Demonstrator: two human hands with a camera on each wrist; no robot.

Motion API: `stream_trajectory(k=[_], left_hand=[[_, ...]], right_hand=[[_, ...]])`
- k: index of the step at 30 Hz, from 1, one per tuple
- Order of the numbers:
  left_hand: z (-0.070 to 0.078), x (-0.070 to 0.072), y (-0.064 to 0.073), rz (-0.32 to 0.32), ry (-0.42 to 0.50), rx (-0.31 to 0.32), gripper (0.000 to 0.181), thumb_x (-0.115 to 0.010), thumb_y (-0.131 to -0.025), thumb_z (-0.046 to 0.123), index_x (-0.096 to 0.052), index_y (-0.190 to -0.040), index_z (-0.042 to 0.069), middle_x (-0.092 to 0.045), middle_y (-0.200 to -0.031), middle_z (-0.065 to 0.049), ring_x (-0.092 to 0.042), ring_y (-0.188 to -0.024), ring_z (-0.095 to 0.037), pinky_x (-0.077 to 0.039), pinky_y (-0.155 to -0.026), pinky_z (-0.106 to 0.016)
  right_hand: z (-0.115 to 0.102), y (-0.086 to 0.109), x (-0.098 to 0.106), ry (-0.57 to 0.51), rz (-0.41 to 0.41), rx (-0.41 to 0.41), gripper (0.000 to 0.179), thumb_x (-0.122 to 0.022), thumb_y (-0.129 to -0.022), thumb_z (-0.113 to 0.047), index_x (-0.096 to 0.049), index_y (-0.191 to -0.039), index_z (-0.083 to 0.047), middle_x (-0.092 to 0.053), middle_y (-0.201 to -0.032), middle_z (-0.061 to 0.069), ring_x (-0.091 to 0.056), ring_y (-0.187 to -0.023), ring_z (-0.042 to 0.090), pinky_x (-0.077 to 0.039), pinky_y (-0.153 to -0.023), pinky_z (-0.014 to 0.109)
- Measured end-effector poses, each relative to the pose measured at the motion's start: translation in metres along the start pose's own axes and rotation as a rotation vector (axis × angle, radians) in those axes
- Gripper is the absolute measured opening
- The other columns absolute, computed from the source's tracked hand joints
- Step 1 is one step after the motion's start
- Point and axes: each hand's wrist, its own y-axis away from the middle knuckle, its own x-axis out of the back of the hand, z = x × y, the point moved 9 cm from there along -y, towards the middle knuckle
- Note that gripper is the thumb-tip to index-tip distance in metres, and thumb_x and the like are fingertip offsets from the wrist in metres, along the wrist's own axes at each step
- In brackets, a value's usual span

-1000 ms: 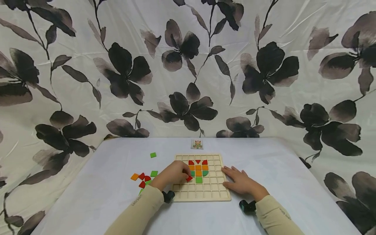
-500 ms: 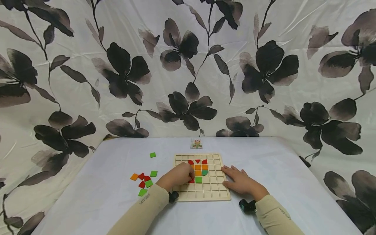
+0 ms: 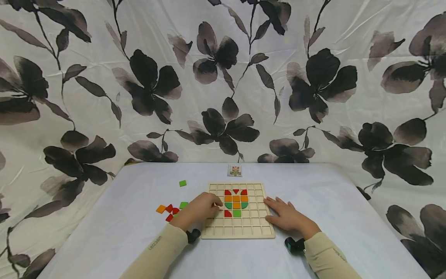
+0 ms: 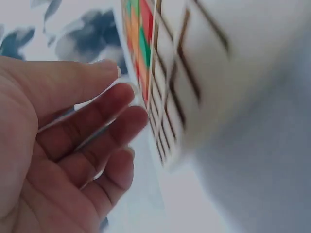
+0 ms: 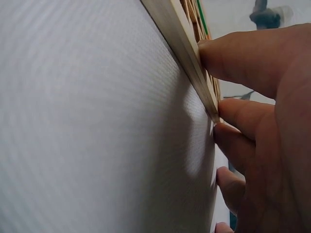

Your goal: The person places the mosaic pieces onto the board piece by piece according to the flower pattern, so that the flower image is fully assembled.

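Observation:
A wooden grid board (image 3: 240,231) lies on the table. Red, orange and green tiles sit in its middle cells. In the lower row of tiles, a red quarter-round tile (image 3: 227,213) lies beside a green square tile (image 3: 237,213). My left hand (image 3: 198,209) hovers over the board's left side. Its fingers are loosely bent with nothing between them, as the left wrist view shows. My right hand (image 3: 290,215) rests against the board's right edge, fingers spread. In the right wrist view the thumb (image 5: 238,56) and fingertips touch the wooden rim.
Left of the board are loose tiles, among them an orange square (image 3: 160,209) and red pieces (image 3: 169,217), partly hidden by the left hand. A single green square (image 3: 182,183) lies farther back. Behind the board is a small pattern card (image 3: 235,171). Floral cloth hangs behind the table.
My left hand brought the red quarter-round tile into the cell left of the green square, let go, and drew back leftward. My right hand stayed at the board's edge.

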Motion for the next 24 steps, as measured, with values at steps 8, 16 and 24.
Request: stream_trajectory(k=[8,16,24], left_hand=[[-0.069,0.042,0.024,0.104,-0.095,0.219,0.016,-0.064,-0.091,0.012,-0.072,-0.104,0.007,-0.068,-0.096,-0.004,-0.059,-0.086,-0.016,-0.051,-0.084,-0.039],[-0.121,0.054,0.049,0.058,-0.099,0.369,0.020,-0.062,-0.092,0.011,-0.068,-0.109,0.004,-0.066,-0.096,-0.008,-0.056,-0.081,-0.018,-0.053,-0.085,-0.042],[-0.143,0.052,0.059,-0.011,-0.061,0.404,0.024,-0.057,-0.089,0.004,-0.068,-0.109,0.002,-0.065,-0.103,-0.011,-0.057,-0.088,-0.022,-0.050,-0.090,-0.048]], right_hand=[[0.001,-0.001,0.000,0.008,-0.005,0.001,0.063,-0.058,-0.093,-0.039,-0.040,-0.148,-0.014,-0.035,-0.156,0.008,-0.023,-0.146,0.039,-0.011,-0.112,0.068],[0.001,-0.002,-0.001,-0.001,-0.007,0.005,0.064,-0.059,-0.093,-0.039,-0.040,-0.148,-0.014,-0.035,-0.156,0.009,-0.023,-0.146,0.040,-0.011,-0.111,0.069],[0.003,-0.004,-0.002,0.014,-0.001,0.002,0.064,-0.058,-0.093,-0.040,-0.039,-0.149,-0.016,-0.034,-0.157,0.007,-0.022,-0.146,0.039,-0.011,-0.112,0.068]])
